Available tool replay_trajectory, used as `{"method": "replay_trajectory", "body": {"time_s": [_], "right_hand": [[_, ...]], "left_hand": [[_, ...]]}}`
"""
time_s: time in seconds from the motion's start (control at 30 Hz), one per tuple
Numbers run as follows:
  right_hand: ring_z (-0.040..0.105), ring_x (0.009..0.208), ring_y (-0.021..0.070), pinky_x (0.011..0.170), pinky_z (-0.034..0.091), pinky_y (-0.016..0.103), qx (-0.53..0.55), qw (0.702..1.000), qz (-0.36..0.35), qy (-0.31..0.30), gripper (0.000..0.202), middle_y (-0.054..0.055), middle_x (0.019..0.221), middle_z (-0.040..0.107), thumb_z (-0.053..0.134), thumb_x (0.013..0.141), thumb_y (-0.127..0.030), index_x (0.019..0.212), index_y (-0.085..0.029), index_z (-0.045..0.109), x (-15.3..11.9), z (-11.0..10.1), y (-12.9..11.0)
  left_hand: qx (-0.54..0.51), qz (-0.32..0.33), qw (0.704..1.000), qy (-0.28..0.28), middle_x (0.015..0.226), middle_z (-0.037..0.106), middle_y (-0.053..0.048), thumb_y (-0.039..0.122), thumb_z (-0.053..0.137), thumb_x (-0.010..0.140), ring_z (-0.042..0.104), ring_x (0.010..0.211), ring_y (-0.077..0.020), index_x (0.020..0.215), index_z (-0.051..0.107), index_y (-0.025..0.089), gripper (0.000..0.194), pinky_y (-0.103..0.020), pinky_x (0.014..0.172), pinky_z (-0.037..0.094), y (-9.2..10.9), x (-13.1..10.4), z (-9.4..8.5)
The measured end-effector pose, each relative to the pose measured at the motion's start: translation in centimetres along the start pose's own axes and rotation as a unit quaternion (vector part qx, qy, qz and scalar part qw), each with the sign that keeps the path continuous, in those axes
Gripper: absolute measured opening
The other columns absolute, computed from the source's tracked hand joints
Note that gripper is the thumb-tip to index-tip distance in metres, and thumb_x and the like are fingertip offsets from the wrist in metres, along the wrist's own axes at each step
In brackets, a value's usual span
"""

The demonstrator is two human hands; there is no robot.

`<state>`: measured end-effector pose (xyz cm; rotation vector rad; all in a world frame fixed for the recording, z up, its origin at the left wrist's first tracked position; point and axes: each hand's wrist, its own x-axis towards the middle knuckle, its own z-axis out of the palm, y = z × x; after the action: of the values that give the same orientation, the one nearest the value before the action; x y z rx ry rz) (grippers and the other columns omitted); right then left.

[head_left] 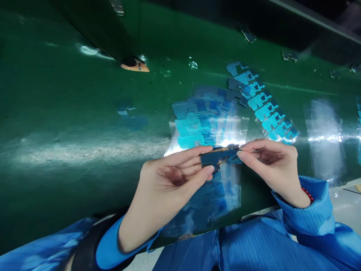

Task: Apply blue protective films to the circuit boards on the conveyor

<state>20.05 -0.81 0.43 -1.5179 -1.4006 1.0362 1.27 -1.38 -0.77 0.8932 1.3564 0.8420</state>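
A small dark circuit board (pixel 216 158) with copper-coloured edging is held up between my two hands, above the blue film sheets. My left hand (pixel 172 184) grips its left end, thumb in front and fingers behind. At the right end, my right hand (pixel 267 162) pinches the board's corner between thumb and fingertips. Beneath and behind the board lie overlapping clear sheets with blue cut film pieces (pixel 188 130). A slanting strip of bright blue film pieces (pixel 259 101) lies beyond my right hand.
The green tabletop (pixel 70 94) has a dark post with an orange-brown base (pixel 135 65) at the back left. Small boards (pixel 248 36) lie along the back right. Clear sheets (pixel 324 139) lie at the right. Dark film pieces (pixel 132 119) are at centre left.
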Motion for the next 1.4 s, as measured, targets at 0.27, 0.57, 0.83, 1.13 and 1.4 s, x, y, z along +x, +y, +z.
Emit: {"method": "replay_trajectory", "body": {"time_s": [0.27,0.57,0.83,1.13,1.4], "right_hand": [[0.069,0.062,0.0113,0.063,0.063,0.022,-0.003,1.000,-0.006,-0.001,0.009,-0.003,0.070,0.072,0.073,0.073,-0.012,0.075,-0.021,0.071,-0.1,0.1,0.3],[0.066,0.065,0.0120,0.066,0.057,0.025,-0.093,0.993,-0.073,-0.013,0.004,-0.002,0.071,0.069,0.069,0.078,-0.017,0.078,-0.020,0.067,-0.3,0.0,0.8],[0.061,0.061,0.0094,0.061,0.053,0.022,-0.092,0.991,-0.091,-0.022,0.005,-0.004,0.066,0.066,0.067,0.080,-0.015,0.078,-0.018,0.064,-0.2,0.1,0.7],[0.061,0.061,0.0097,0.061,0.054,0.023,-0.126,0.986,-0.105,0.033,0.005,-0.003,0.068,0.066,0.069,0.080,-0.018,0.078,-0.019,0.065,0.4,-0.3,1.7],[0.068,0.074,0.0094,0.072,0.057,0.021,-0.038,0.997,-0.063,0.004,0.006,-0.001,0.082,0.071,0.066,0.083,-0.019,0.089,-0.019,0.067,0.4,0.0,1.9]], "left_hand": [[-0.026,-0.013,0.999,0.017,0.060,0.073,0.004,0.019,0.078,0.065,0.071,0.056,-0.0158,0.092,0.076,0.023,0.027,-0.025,0.064,0.063,0.1,0.0,0.3],[-0.044,-0.024,0.999,0.014,0.063,0.075,0.006,0.019,0.081,0.065,0.071,0.056,-0.0132,0.089,0.075,0.024,0.025,-0.020,0.062,0.062,0.3,0.1,0.3],[-0.043,-0.025,0.999,0.017,0.064,0.075,0.005,0.019,0.080,0.063,0.071,0.057,-0.0146,0.088,0.076,0.022,0.026,-0.021,0.062,0.062,0.3,0.1,0.4],[-0.037,-0.014,0.999,0.014,0.061,0.073,0.005,0.017,0.079,0.064,0.070,0.055,-0.0133,0.088,0.076,0.023,0.025,-0.020,0.061,0.061,0.1,0.3,0.2],[-0.037,0.015,0.999,-0.024,0.061,0.074,0.003,0.018,0.078,0.065,0.070,0.053,-0.0149,0.092,0.076,0.022,0.027,-0.021,0.058,0.062,-0.7,0.7,-0.3]]}}
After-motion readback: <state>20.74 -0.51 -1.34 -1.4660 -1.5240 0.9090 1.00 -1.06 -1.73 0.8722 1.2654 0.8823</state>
